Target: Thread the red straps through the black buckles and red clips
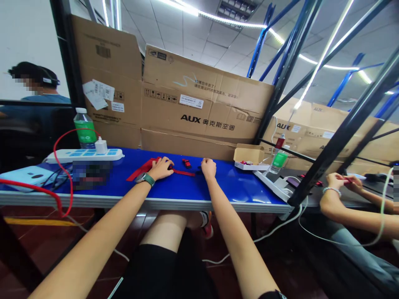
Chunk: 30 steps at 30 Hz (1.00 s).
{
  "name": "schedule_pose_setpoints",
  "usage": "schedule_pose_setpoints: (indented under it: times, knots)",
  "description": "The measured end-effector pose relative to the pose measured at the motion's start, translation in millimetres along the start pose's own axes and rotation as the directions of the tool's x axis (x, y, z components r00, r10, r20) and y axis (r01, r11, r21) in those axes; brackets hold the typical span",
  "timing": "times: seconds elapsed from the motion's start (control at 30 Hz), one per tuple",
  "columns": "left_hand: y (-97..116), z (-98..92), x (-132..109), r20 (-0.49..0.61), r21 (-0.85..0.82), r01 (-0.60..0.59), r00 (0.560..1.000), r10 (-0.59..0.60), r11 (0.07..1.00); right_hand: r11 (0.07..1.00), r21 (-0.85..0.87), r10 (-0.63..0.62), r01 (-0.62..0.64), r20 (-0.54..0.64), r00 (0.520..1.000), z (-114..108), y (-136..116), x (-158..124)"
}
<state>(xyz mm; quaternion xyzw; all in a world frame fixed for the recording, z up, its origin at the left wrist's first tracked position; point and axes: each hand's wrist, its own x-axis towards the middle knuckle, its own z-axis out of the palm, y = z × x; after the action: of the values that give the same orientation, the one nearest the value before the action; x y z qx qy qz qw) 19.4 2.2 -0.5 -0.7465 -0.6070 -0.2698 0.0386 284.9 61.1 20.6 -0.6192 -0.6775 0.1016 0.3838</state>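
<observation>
Cardboard (212, 106) reads "AUX"; box (252, 167) holds small pieces (244, 162). Left hand (161, 168) half-curls over red strap (139, 170), right hand (208, 168) curls; grips unclear.

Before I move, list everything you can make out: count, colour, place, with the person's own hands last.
Table: one, blue top, centre
Red strap: count unclear, red, under and beside the left hand
Buckle: one, red, between the hands
Small box: one, brown and white, open, table's right rear
Bottles: two, green labels, left and right rear
Power strips: two, white, left and right
Charger: one, white, on left strip
Cable: red, left
Flat item: one, light blue, left
Cardboard: several panels, brown, behind
Frames: several, black and blue, right
Co-workers: two, far left and right
Left hand: one, on strap
Right hand: one, by a small dark item
</observation>
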Motion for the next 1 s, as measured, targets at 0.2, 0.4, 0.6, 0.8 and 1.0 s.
schedule_pose_setpoints:
  times: [0.2,0.4,0.6,0.8,1.0]
  knots:
    - [10.1,-2.5,-1.5,0.095,-0.129,-0.316,0.939,0.329,0.940,0.968,-0.249,0.037,-0.015,0.085,0.996,-4.6,13.0,2.6]
    - [15.5,-7.9,0.8,0.008,-0.067,-0.359,0.933,0.360,0.931,0.955,-0.290,-0.009,0.060,0.175,0.985,0.5,14.4,4.5]
    - [25.5,-5.8,-2.0,0.021,-0.055,-0.498,0.866,0.500,0.865,0.926,-0.277,-0.205,0.255,0.196,0.959,0.1,2.7,0.4]
    - [30.9,-1.5,0.3,0.059,0.056,-0.522,0.853,0.519,0.851,0.917,-0.292,-0.201,0.272,0.251,0.947,-3.3,10.2,3.2]
    - [30.7,0.0,1.0,0.037,0.096,-0.533,0.846,0.532,0.841,0.942,-0.328,-0.001,0.069,0.204,0.979,-7.0,21.3,6.3]
